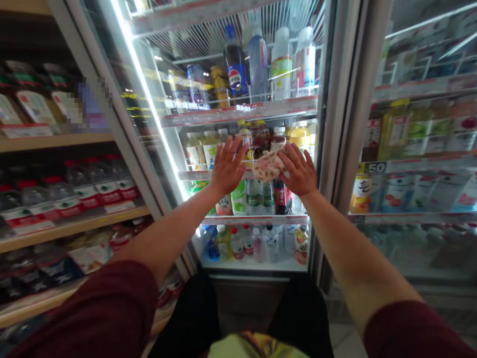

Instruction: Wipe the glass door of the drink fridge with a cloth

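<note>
My left hand (228,166) is raised with its fingers spread, palm toward the glass door of a drinks fridge. It holds nothing and looks to be on or close to the glass. My right hand (299,171) presses a crumpled pinkish-white cloth (269,166) with brown spots toward the same door. The cloth sticks out to the left of the fingers. Whether the cloth lies fully against the glass I cannot tell. Behind both hands, bottles on the middle fridge shelf (238,219) are partly hidden.
Cola (235,69) and other bottles stand on the upper fridge shelf (290,108). Small bottles (271,241) line the bottom shelf. At left are wooden shelves (70,231) with red-capped bottles (61,191). To the right, past a metal frame (345,129), is another fridge with juice bottles (395,129).
</note>
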`<state>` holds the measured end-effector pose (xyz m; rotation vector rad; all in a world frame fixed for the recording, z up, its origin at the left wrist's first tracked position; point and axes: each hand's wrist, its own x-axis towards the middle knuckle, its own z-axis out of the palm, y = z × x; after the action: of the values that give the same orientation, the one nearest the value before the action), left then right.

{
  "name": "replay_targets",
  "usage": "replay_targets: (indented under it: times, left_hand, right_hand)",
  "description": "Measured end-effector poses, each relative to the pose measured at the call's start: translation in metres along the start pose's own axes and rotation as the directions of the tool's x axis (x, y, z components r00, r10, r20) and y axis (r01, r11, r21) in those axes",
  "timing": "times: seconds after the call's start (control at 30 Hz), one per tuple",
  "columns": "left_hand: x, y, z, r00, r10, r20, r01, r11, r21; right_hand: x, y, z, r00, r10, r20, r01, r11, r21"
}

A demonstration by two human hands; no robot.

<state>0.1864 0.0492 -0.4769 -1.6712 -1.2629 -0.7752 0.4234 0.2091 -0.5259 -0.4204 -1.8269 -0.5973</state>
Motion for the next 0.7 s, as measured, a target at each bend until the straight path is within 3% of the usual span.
replay_targets:
  times: [0.07, 0.17, 0.3, 0.43, 0.53, 0.7]
  left_hand:
    - [-0.01, -0.025, 0.004, 0.996, -0.077, -0.043, 0.079, 0.996, 0.033]
    - [-0.025, -0.045, 0.015, 0.994, -0.096, -0.051, 0.099, 0.994, 0.05]
    - [-0.033, -0.046, 0.025, 0.995, -0.097, -0.031, 0.099, 0.993, 0.066]
    - [-0.028, -0.043, 0.025, 0.992, -0.122, -0.042, 0.123, 0.992, 0.022]
    - [-0.026, -0.041, 0.024, 0.99, -0.134, -0.047, 0.134, 0.991, -0.012]
    - [-0.026, -0.035, 0.023, 0.991, -0.132, -0.02, 0.133, 0.991, 0.027]
  right_hand:
    - [-0.001, 0.001, 0.0, 1.0, 0.0, 0.004, 0.0, 1.0, 0.013]
    - [-0.011, 0.002, 0.003, 0.999, 0.022, -0.037, -0.021, 0.999, 0.024]
    - [-0.042, -0.003, 0.007, 0.988, -0.011, -0.153, 0.018, 0.999, 0.044]
    - [-0.062, -0.015, 0.004, 0.989, -0.073, -0.132, 0.08, 0.996, 0.05]
    - [-0.046, -0.02, -0.004, 0.979, -0.134, -0.155, 0.145, 0.988, 0.058]
    - [0.02, -0.012, -0.012, 0.963, -0.136, -0.233, 0.162, 0.982, 0.096]
